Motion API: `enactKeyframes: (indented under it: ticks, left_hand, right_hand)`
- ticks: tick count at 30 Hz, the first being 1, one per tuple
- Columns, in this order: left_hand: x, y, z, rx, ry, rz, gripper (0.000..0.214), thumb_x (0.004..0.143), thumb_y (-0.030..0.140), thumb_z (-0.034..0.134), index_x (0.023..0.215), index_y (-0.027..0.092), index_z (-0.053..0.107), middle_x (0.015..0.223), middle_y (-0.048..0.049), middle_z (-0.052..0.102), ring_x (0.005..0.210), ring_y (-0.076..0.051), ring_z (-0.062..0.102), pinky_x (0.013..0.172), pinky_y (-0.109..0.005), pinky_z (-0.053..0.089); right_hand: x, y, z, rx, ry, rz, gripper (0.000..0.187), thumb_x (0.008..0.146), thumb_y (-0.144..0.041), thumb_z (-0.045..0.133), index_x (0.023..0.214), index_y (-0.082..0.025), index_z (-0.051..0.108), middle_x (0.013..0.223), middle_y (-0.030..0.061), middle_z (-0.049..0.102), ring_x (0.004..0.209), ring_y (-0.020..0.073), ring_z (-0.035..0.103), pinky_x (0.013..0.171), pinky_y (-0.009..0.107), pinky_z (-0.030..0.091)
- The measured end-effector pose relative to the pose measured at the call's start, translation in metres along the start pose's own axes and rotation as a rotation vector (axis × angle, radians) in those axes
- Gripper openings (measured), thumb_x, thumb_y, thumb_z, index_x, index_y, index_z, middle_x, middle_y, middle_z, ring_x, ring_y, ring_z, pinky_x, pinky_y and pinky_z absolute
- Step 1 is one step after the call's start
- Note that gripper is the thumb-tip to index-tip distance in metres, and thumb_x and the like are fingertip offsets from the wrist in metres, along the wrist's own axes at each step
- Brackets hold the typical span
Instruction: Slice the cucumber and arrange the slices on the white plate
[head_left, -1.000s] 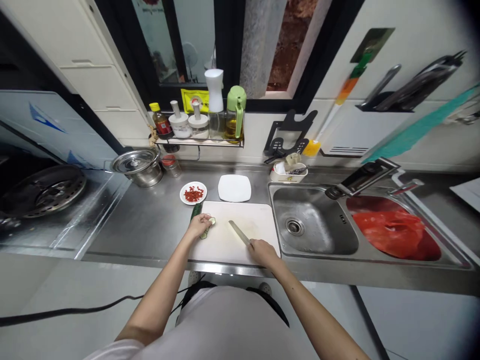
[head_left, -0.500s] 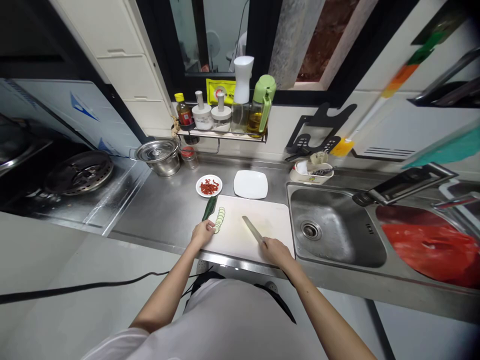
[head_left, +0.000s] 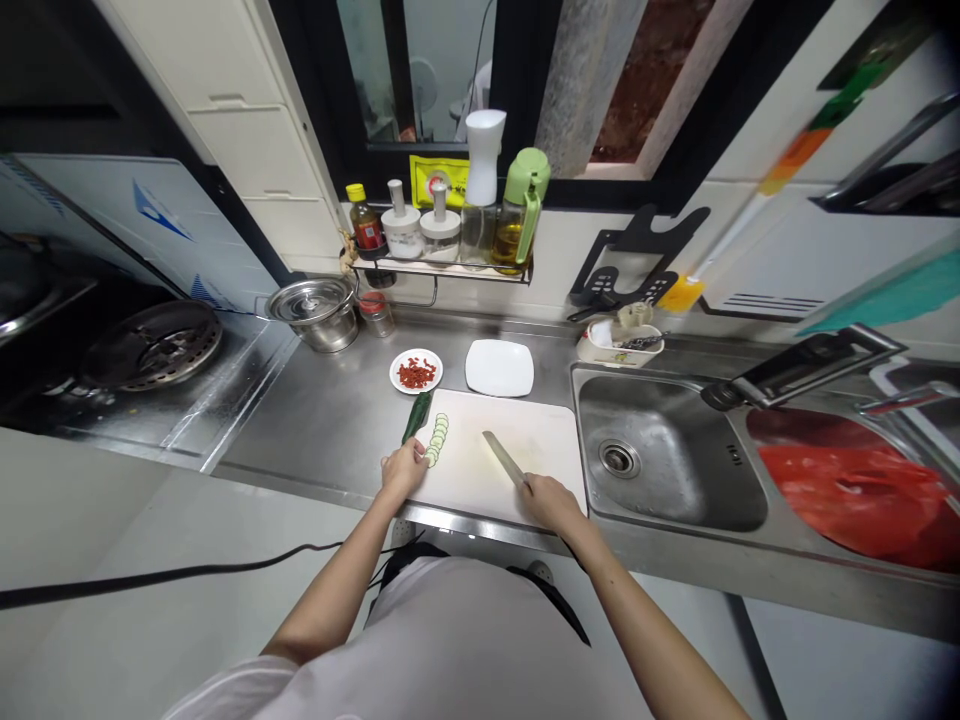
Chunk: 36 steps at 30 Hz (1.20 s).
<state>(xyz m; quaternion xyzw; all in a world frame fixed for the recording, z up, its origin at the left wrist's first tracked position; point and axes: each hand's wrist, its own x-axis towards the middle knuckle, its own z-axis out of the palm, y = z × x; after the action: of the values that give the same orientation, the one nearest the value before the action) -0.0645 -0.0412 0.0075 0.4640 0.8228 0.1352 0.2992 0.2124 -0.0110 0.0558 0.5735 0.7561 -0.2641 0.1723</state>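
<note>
My right hand [head_left: 550, 501] grips the handle of a knife [head_left: 502, 457], whose blade lies low over the white cutting board [head_left: 466, 492], pointing away and to the left. At the board's left side, my left hand [head_left: 403, 468] has its fingers bent together. Its fingertips touch the near end of a curved row of cucumber slices [head_left: 437, 434]; whether they pinch one is hidden. A dark green piece of cucumber [head_left: 416, 416] lies just beyond that hand, along the board's left edge.
Behind the board stand a plate of chopped red pieces [head_left: 417, 372] and a white square plate [head_left: 500, 368]. The sink [head_left: 667, 450] adjoins on the right. A lidded steel pot [head_left: 319, 312] and a red-lidded jar [head_left: 376, 313] are at the back left, below a seasoning shelf [head_left: 442, 268].
My left hand has shifted very slightly to the left at the near end of the slices. The right hand and knife stay in place; the whole view has moved a little.
</note>
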Motion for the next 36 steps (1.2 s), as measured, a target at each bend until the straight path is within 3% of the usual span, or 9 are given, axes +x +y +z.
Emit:
enactKeyframes:
  ticks: [12,17,23,29,36]
  left_hand:
    - [-0.002,0.0,0.001,0.097,-0.008,0.025,0.009,0.077,0.028,0.058,0.084,0.023,0.056,0.082,-0.0012,0.065,0.085,-0.02,0.06,0.084,-0.032,0.034]
    - [-0.001,-0.003,0.002,0.139,-0.018,0.016,0.016,0.078,0.032,0.057,0.091,0.024,0.059,0.084,-0.0018,0.066,0.087,-0.022,0.06,0.083,-0.034,0.035]
    - [0.001,-0.004,0.007,0.107,0.032,0.039,0.028,0.078,0.033,0.056,0.104,0.025,0.058,0.097,-0.004,0.064,0.092,-0.022,0.06,0.083,-0.035,0.039]
    - [0.004,0.001,0.009,0.05,0.089,0.095,0.027,0.079,0.034,0.056,0.104,0.026,0.061,0.103,-0.0063,0.062,0.097,-0.024,0.06,0.082,-0.036,0.042]
    - [0.006,0.015,0.015,-0.037,0.121,0.159,0.024,0.08,0.034,0.055,0.101,0.024,0.064,0.1,-0.0057,0.062,0.088,-0.021,0.061,0.073,-0.031,0.044]
  right_hand:
    - [-0.002,-0.001,-0.001,0.03,0.008,0.013,0.033,0.092,-0.028,0.033,0.103,-0.016,0.062,0.102,0.0145,0.067,0.095,0.0229,0.061,0.074,0.029,0.039]
    - [-0.002,0.008,0.0,0.187,0.193,0.052,0.029,0.095,-0.036,0.033,0.106,-0.017,0.052,0.089,0.0088,0.067,0.083,0.0192,0.06,0.064,0.024,0.032]
    - [0.009,0.046,0.0,0.379,0.458,0.225,0.031,0.096,-0.037,0.029,0.106,-0.017,0.051,0.08,0.0045,0.065,0.075,0.017,0.059,0.064,0.023,0.031]
    - [0.029,0.079,0.015,0.44,0.45,0.345,0.029,0.092,-0.035,0.037,0.096,-0.015,0.058,0.081,0.0048,0.065,0.077,0.0169,0.059,0.063,0.022,0.034]
    - [0.037,0.089,0.026,0.4,0.406,0.337,0.032,0.092,-0.034,0.037,0.1,-0.012,0.06,0.088,0.0077,0.068,0.082,0.017,0.061,0.068,0.023,0.039]
